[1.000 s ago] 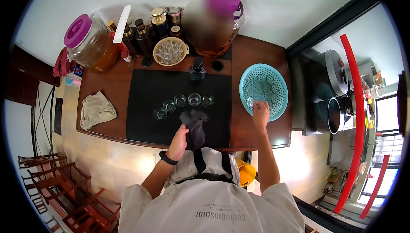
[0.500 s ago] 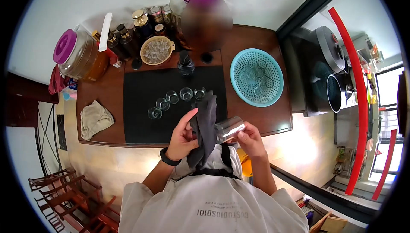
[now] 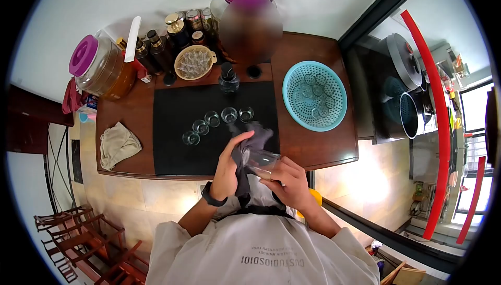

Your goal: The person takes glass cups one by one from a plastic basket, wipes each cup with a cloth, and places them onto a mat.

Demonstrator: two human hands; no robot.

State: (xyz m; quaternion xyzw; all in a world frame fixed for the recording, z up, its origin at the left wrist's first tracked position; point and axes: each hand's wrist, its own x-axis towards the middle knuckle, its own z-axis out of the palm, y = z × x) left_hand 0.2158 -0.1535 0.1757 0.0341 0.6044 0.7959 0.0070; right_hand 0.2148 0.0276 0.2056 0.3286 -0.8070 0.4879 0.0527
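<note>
My left hand (image 3: 225,172) holds a dark grey cloth (image 3: 243,176), its fingers wrapped along the cloth's left side. Against the cloth lies a clear glass (image 3: 264,163), tilted sideways, with my right hand (image 3: 290,180) gripping its right end. Several small glasses (image 3: 211,119) stand in a slanted row on the black mat (image 3: 172,154), just beyond the cloth. More glasses (image 3: 315,92) lie inside the turquoise colander (image 3: 293,108) on the right of the table.
A beige cloth (image 3: 119,146) lies at the table's left. Behind the mat are a dark-topped glass bottle (image 3: 228,80), a small basket of clear items (image 3: 211,70), pump bottles (image 3: 159,50) and large purple-lidded jars (image 3: 83,56). Pots (image 3: 402,60) stand beyond the right side.
My right hand has brought a glass from the colander to the cloth, over my lap. My left hand has raised the cloth, and the glass is now pressed against it.
</note>
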